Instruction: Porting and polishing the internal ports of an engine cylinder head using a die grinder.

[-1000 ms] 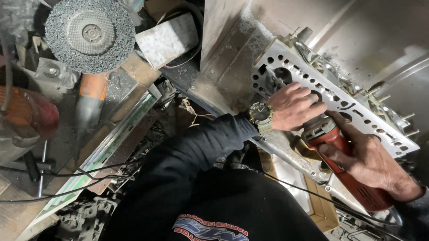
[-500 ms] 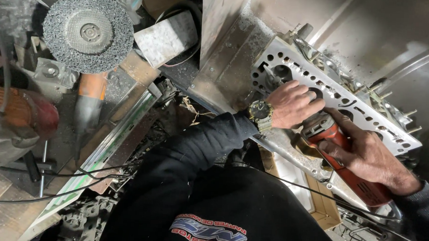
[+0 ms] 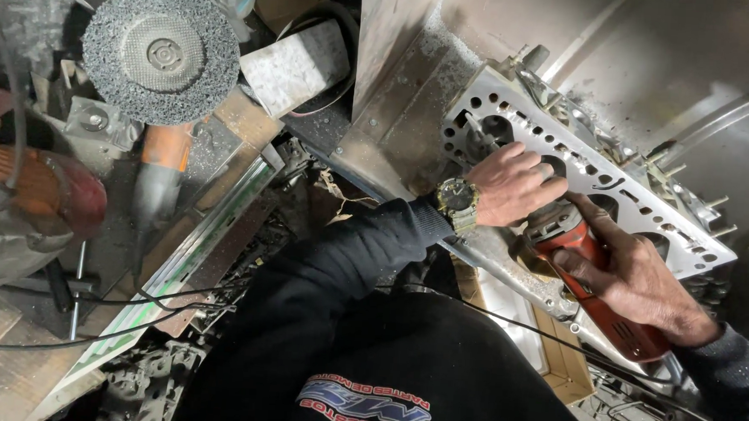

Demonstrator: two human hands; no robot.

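Note:
A grey metal cylinder head [image 3: 516, 115] with round bores and several small holes lies tilted on a metal bench. My left hand [image 3: 514, 184], with a wristwatch on the wrist, is closed over the front end of a red power grinder [image 3: 603, 286] and presses it against the head's flat face. My right hand [image 3: 636, 280] grips the grinder's red body further back. The tool's working tip is hidden under my left hand.
At the left lies another angle grinder [image 3: 161, 169] with an orange handle and a coarse grey abrasive disc [image 3: 161, 52]. A white block [image 3: 295, 65], a long metal rail [image 3: 186, 256], cables and a reddish tool [image 3: 30, 188] crowd the left. A cardboard box [image 3: 567, 366] sits below the grinder.
Both hands and the red grinder shifted slightly along the cylinder head's face; grip is unchanged.

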